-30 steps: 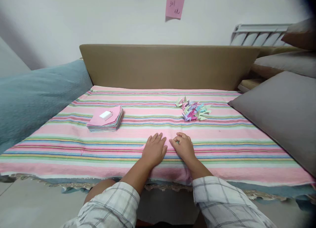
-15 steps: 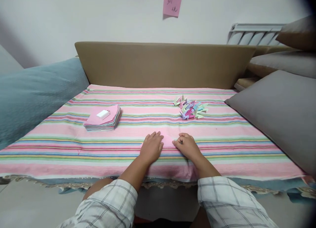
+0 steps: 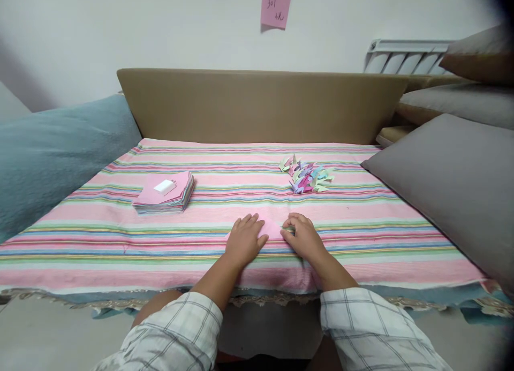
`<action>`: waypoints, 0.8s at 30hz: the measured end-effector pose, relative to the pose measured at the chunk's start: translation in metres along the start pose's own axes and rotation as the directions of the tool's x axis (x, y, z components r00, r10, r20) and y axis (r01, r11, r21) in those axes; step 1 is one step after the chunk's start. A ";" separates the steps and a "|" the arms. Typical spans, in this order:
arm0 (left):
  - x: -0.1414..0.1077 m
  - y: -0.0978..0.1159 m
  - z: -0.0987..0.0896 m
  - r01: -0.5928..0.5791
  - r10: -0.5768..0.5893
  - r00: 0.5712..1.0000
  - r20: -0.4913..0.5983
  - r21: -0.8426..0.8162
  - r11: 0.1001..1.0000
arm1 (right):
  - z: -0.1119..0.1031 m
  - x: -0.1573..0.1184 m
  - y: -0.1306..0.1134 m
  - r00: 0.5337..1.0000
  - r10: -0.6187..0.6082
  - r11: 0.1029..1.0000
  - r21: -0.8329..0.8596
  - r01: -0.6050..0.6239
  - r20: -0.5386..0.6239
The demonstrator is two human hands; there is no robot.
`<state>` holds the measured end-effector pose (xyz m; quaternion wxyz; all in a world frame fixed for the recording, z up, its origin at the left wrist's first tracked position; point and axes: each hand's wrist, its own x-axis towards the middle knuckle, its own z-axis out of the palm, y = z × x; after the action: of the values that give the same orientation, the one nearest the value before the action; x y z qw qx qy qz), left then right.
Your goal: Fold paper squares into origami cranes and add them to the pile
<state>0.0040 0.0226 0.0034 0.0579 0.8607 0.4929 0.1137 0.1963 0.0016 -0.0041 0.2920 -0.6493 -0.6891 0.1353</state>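
A piece of pink paper [image 3: 271, 227] lies on the striped cloth between my hands, partly covered and hard to tell from the pink stripes. My left hand [image 3: 244, 237] rests flat over its left part, palm down, with the fingers stretched out. At the paper's right corner, the thumb and forefinger of my right hand [image 3: 304, 237] come together in a pinch, the other fingers curled. Beyond my right hand sits a heap of small folded paper cranes [image 3: 308, 177] in several colours. A stack of coloured square paper [image 3: 182, 191] stands to the left, with a white charger plug [image 3: 165, 187] on top.
The striped cloth [image 3: 225, 173] covers the surface up to a brown backboard [image 3: 261, 106]. Grey cushions [image 3: 437, 162] lean in at the right, and a blue padded armrest [image 3: 68, 141] borders the left. A pink note [image 3: 276, 7] hangs on the wall.
My right thumb and forefinger have shifted slightly at the paper's corner, with a wider gap inside their curl. My left thumb sits a little further out. The whole view has moved slightly.
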 end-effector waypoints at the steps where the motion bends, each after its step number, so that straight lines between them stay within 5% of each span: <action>1: 0.000 0.000 0.000 -0.001 0.001 1.000 0.001 0.003 1.000 | 0.001 -0.002 -0.002 0.999 -0.051 0.999 0.001 0.051 -0.015; 6: -0.002 0.001 0.001 -0.013 0.013 1.000 -0.002 0.019 1.000 | 0.007 -0.008 -0.013 0.967 -0.240 0.968 -0.057 0.245 0.086; 12: -0.004 0.001 0.001 -0.046 0.045 0.999 0.016 0.044 0.998 | 0.016 -0.007 -0.018 0.970 -0.149 0.968 -0.172 0.183 0.194; 19: -0.004 -0.004 -0.001 -0.084 0.083 0.996 0.026 0.028 0.996 | 0.009 -0.009 -0.013 0.955 -0.242 0.952 -0.150 0.268 0.169; 24: -0.012 0.000 -0.001 -0.166 0.172 0.982 -0.073 0.077 0.983 | 0.005 -0.012 -0.009 0.945 -0.299 0.938 -0.139 0.317 0.135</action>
<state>-0.0021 0.0121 0.0030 -0.0021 0.8957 0.4238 0.1347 0.1858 -0.0105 -0.0057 0.2179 -0.5460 -0.8060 0.0687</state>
